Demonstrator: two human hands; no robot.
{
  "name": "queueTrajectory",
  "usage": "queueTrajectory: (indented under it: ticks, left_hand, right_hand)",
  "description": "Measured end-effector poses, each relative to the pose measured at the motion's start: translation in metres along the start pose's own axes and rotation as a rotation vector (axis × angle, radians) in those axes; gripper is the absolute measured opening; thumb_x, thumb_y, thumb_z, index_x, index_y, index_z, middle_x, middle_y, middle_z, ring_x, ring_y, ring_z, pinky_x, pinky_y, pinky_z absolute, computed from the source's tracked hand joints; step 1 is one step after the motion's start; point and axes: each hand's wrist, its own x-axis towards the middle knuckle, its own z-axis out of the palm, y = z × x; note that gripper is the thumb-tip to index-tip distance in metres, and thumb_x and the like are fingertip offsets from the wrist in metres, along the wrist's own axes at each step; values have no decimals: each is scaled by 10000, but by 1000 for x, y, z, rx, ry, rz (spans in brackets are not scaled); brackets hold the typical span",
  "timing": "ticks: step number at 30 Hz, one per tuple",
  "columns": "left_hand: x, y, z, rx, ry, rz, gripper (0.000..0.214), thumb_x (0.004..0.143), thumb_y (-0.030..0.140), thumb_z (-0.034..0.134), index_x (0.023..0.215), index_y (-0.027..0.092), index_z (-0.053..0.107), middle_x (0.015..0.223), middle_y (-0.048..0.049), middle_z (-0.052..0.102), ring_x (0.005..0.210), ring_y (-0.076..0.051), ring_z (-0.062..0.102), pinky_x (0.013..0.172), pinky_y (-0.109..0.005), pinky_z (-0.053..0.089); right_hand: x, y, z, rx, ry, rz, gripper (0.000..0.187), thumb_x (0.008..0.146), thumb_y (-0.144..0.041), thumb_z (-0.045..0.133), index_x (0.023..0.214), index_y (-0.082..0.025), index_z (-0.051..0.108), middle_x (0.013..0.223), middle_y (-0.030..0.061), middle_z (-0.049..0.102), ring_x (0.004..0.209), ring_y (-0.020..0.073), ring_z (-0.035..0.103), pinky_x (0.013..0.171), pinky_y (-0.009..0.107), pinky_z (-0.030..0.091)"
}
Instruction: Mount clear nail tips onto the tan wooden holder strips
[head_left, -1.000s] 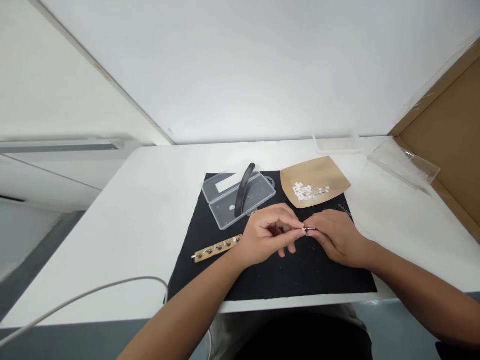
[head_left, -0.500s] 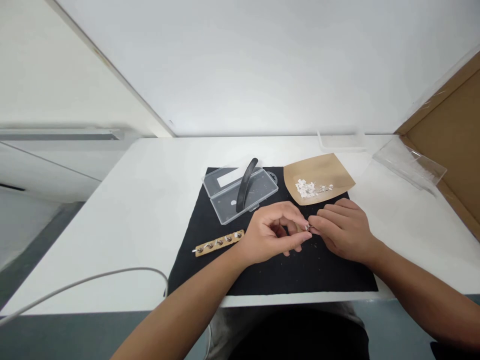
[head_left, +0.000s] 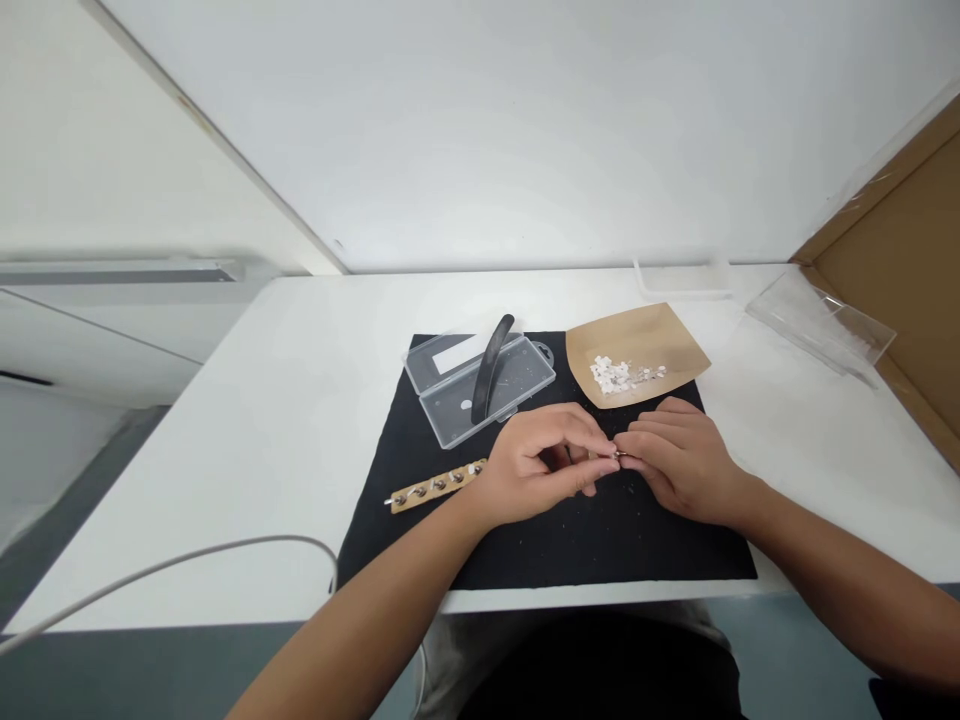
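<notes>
White bench, black mat under the work. Left hand and right hand: fingers pinched on a tiny piece between them, too small to identify. Looks like close two-handed adjustment; next move likely needs steady fingertips.

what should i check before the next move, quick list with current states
1. Left hand pinching the tiny part: ok, thumb and forefinger closed.
2. Right hand on the same part: ok, fingertips closed at its other side.
3. What the part is: cannot tell, too small.
4. Tan strip fully visible: not ok, left hand covers part of its right end.
5. White chips on brown paper: ok.
6. Clear hinged case open: ok.
</notes>
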Motion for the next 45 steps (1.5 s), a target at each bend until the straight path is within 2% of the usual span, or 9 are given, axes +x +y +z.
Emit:
queueTrajectory:
  ticks: [3,5,18,24,33,45]
  left_hand:
    - [3,-1,-3,145,-24,166,113,929,91,805,1028,127,763,939,-77,754,592,-91,747,543,-156,595]
    - [3,-1,-4,173,-29,203,111,935,93,799,1028,129,752,931,-81,759,588,-93,741,543,-161,588]
    - [3,1,-8,60,-135,127,92,971,105,755,1059,134,756,993,-94,755,638,-105,766,594,-186,638]
    - [3,3,-7,49,-128,99,91,953,81,771,1031,127,755,978,-90,751,631,-99,762,574,-166,637]
    - [3,5,-4,146,-77,148,50,955,135,789,987,146,752,918,-88,778,604,-113,747,545,-182,601]
    - [1,5,-2,243,-67,199,63,981,127,749,1019,166,718,855,-58,768,640,-120,741,627,-215,616]
  right_hand:
    - [-2,0,1,81,-41,24,224,1141,-272,461,1040,-186,642,731,-12,638,650,150,546,673,322,330]
    - [-4,0,2,134,-63,41,223,1142,-282,458,1056,-190,642,747,-8,647,653,153,546,680,322,333]
    - [-4,-2,3,404,-113,95,286,1171,-323,391,1133,-217,654,837,-11,727,687,153,601,721,318,364]
    - [-4,-3,1,459,-165,122,310,1175,-315,375,1100,-235,665,877,-9,749,683,147,589,723,324,355]
    - [-2,-4,-1,491,-216,139,368,1187,-352,321,1094,-241,659,850,-13,714,675,149,553,726,334,361]
    - [-2,-6,-2,560,-245,179,368,1188,-362,313,1056,-225,629,887,-10,713,714,147,556,760,329,389]
